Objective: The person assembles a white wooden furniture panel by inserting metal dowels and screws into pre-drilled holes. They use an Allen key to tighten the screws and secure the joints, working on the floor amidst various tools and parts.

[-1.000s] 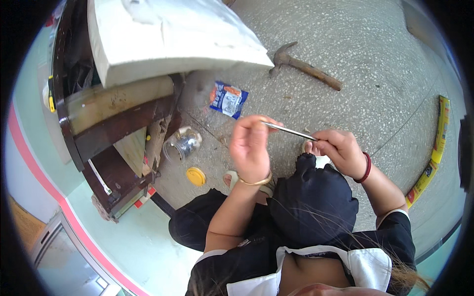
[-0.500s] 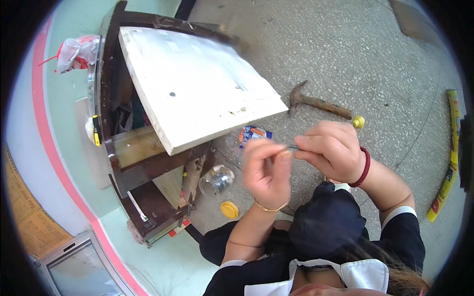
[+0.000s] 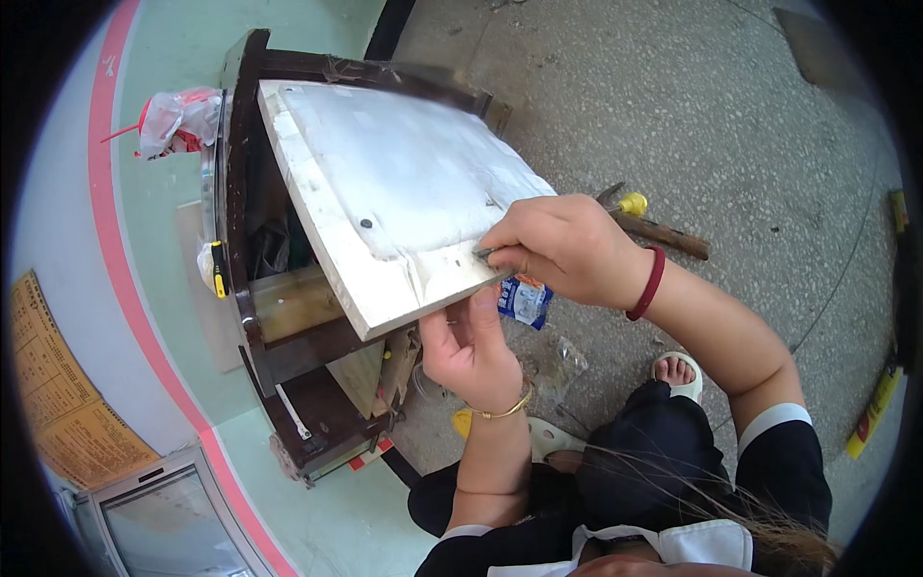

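Note:
A white board (image 3: pixel 404 163) leans at a slant on a dark wooden cabinet frame (image 3: pixel 252 173). Over the board's near right corner, my right hand (image 3: pixel 577 245) pinches a small dark metal piece (image 3: pixel 483 254) between thumb and fingers, its tip against the board; its exact kind is too small to tell. Just below that edge is my left hand (image 3: pixel 474 356), thumb up beside the rim and fingers curled; what they hold, if anything, is hidden. A dark round spot (image 3: pixel 365 224) shows on the board's face.
A claw hammer (image 3: pixel 663 234) lies on the speckled floor beyond my right wrist, beside a yellow knob-like item (image 3: pixel 632 203). Under the board edge are a blue packet (image 3: pixel 526 301) and a clear plastic container (image 3: pixel 565 365). A yellow-black handled tool (image 3: pixel 219 269) rests at the cabinet's left.
Both hands have moved left, from in front of me to the board's near edge. My right hand now presses the small dark piece against the board. The whole view has shifted somewhat.

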Available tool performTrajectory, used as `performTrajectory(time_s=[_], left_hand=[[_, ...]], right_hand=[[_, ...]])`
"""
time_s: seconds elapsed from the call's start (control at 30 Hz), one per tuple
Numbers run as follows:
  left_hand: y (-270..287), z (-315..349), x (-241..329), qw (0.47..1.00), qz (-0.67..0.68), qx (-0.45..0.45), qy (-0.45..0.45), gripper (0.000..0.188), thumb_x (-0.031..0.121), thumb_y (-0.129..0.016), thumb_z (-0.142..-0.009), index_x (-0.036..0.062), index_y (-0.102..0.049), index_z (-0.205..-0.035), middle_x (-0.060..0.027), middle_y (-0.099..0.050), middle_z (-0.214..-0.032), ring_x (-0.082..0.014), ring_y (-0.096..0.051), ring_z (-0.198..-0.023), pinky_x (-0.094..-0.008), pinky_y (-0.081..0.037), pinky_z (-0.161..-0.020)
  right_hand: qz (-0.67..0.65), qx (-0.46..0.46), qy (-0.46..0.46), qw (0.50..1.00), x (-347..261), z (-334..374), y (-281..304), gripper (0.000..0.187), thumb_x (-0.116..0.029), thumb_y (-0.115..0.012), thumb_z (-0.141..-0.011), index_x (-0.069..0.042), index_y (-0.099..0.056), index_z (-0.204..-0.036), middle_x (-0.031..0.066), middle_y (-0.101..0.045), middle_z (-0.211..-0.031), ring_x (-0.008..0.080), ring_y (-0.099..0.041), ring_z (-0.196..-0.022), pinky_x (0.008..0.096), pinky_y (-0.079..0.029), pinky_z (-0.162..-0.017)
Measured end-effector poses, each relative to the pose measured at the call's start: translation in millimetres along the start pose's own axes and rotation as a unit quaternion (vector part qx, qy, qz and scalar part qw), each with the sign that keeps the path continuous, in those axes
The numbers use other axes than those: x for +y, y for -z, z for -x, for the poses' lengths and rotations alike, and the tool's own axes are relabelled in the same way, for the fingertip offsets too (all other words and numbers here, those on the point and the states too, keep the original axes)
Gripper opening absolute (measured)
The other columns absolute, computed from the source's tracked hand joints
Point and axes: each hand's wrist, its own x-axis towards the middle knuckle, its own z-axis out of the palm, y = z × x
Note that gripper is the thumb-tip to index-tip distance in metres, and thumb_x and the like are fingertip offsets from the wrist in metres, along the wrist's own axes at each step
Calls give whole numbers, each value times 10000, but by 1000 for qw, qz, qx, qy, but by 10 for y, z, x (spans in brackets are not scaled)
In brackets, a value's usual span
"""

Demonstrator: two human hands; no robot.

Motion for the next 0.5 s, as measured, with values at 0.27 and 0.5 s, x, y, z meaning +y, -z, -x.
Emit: performTrajectory(time_s=[0.27, 0.5], left_hand=[[120, -4, -34, 999, -49, -1, -14, 239, 16, -556, -921, -116, -563, -1121, -141, -639, -1067, -182, -604, -956, -299, -481, -855], [232, 28, -100, 999, -55, 2, 4, 264, 24, -568, -917, -121, -555, -1138, -143, -636, -1084, -181, -599, -966, -286, -472, -851]], right_hand=[[124, -111, 159, 973, -2, -261, 97, 168, -109, -671, -776, -33, -579, -894, 77, -596, -723, 234, -623, -647, 326, -502, -523], [31, -146, -49, 988, -114, -199, -68, 132, -119, -636, -828, -31, -607, -922, 104, -630, -784, 266, -642, -688, 354, -505, -590]])
